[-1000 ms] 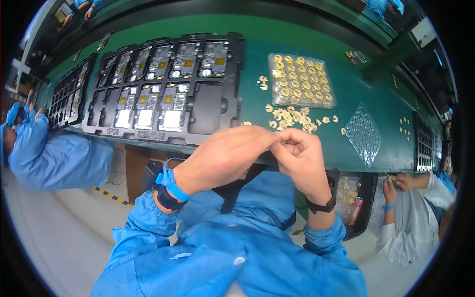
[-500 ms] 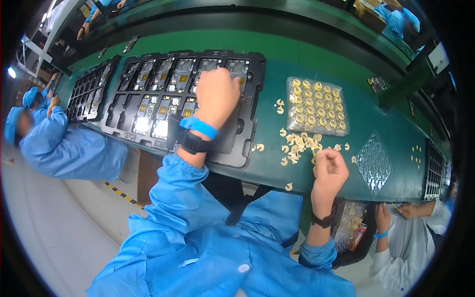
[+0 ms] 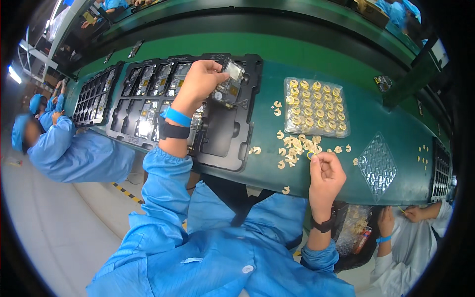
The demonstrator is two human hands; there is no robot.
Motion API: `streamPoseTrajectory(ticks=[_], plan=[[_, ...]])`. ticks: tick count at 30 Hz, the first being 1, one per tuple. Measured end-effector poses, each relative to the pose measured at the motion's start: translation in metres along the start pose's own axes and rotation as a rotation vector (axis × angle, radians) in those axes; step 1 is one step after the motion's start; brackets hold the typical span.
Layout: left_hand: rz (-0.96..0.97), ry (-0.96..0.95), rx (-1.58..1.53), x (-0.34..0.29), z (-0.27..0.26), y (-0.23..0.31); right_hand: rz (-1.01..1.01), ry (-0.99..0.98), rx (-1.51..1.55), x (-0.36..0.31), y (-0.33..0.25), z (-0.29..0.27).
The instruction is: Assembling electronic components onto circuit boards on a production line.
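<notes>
My left hand (image 3: pixel 200 81) grips the edge of a circuit board (image 3: pixel 233 74) with a silvery patch, held tilted above the upper right part of a black tray (image 3: pixel 243 143). Other boards sit in that tray's pockets. My right hand (image 3: pixel 327 173) pinches a small round yellow-rimmed piece (image 3: pixel 310 155) with a dark middle. Just beyond it lies a loose heap of pale curved bits (image 3: pixel 295 146). Behind the heap stands a clear blister tray (image 3: pixel 321 134) with rows of yellow round parts in it.
An unfilled-looking clear blister sheet (image 3: pixel 377 166) lies at the right. A second black tray (image 3: pixel 99 94) stands at the left, and another (image 3: pixel 441 171) at the far right. Co-workers in blue (image 3: pixel 81 151) and white (image 3: pixel 408 247) sit on either side. A dark bin (image 3: pixel 354 235) is below the table edge.
My left hand has come up off the tray and now holds a board tilted above it. My right hand stays near the heap, its pinched piece now showing more clearly.
</notes>
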State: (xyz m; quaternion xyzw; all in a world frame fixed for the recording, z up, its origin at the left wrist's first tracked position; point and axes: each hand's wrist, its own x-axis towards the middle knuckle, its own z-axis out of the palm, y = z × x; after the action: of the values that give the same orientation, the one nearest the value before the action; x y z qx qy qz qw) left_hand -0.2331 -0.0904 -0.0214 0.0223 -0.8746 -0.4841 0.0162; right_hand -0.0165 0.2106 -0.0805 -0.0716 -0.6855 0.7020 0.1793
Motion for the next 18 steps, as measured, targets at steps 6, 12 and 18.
streamPoseTrajectory(ticks=[6,12,18], plan=[[-0.107,-0.013,-0.645,-0.070,-0.018,0.016,0.094,-0.101,0.015,-0.001,-0.011,-0.006],[-0.110,-0.139,-0.793,-0.154,0.000,0.031,-0.004,-0.459,0.042,-0.013,-0.081,0.039],[-0.170,-0.306,-0.945,-0.194,0.003,0.039,-0.062,-0.559,-0.202,-0.019,-0.092,0.071]])
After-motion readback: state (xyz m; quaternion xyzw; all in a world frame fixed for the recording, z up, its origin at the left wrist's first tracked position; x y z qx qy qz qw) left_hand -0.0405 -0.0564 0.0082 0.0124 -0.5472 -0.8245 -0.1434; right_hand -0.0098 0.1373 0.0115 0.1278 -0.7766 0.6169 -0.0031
